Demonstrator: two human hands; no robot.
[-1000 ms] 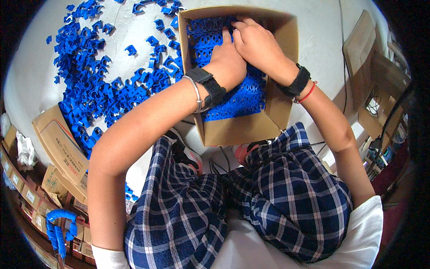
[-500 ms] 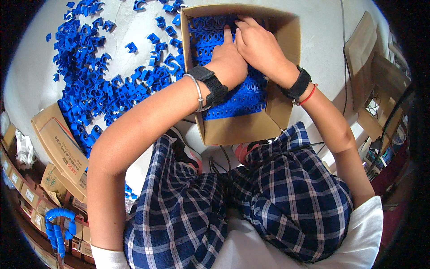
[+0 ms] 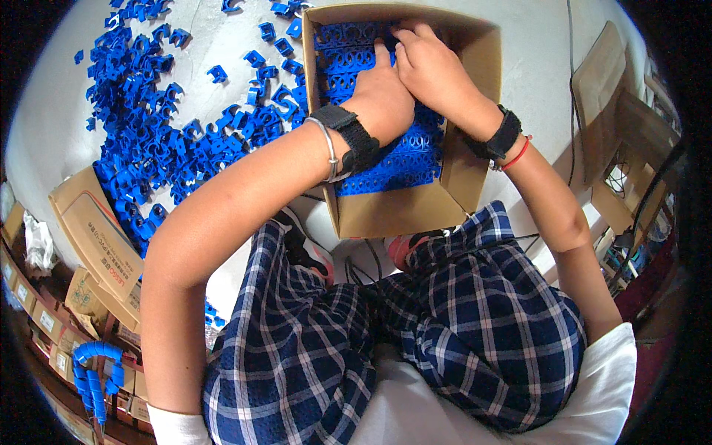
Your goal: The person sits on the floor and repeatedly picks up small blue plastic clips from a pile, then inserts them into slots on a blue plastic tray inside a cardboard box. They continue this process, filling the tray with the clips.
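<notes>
A cardboard box (image 3: 393, 216) stands open before me, packed with rows of linked blue plastic pipe clips (image 3: 404, 165). Both hands reach down into its far half. My left hand (image 3: 384, 100) lies over the rows with one finger stretched toward the far wall; its other fingers are hidden beneath. Just to the right, my right hand (image 3: 436, 68) touches the left one. Its fingers are bent together and press down at the far row, and whatever lies under their tips is hidden. Black straps circle both wrists.
Loose blue pipe clips (image 3: 133, 96) cover the floor on the left, spilling from a tipped cardboard carton (image 3: 96, 237). A coil of blue clips (image 3: 95, 378) sits at lower left. Dark cables (image 3: 572, 96) and an open carton (image 3: 630, 185) are at right. My knees flank the box's near side.
The box sits very slightly higher and to the right in view, along with my hands. Both hands keep nearly the same pose at the far rows.
</notes>
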